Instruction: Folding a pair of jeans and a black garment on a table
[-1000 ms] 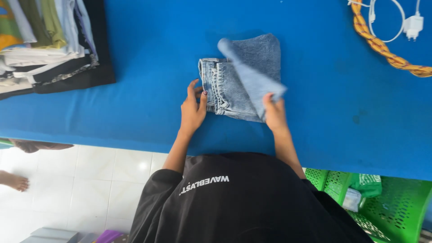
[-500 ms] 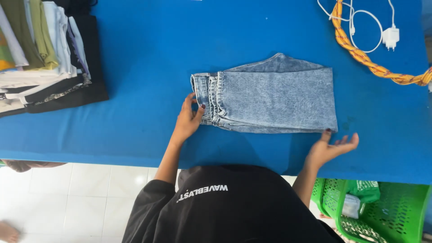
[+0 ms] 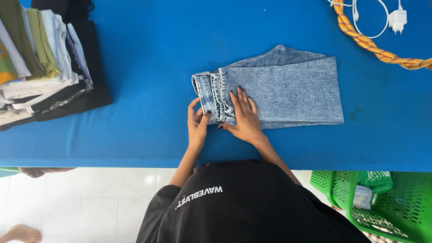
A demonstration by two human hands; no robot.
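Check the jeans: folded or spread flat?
Folded. The jeans lie as a compact layered rectangle, waistband at one end, with the left hand and right hand there.

R hand moved from table edge onto jeans waistband, beside L hand.
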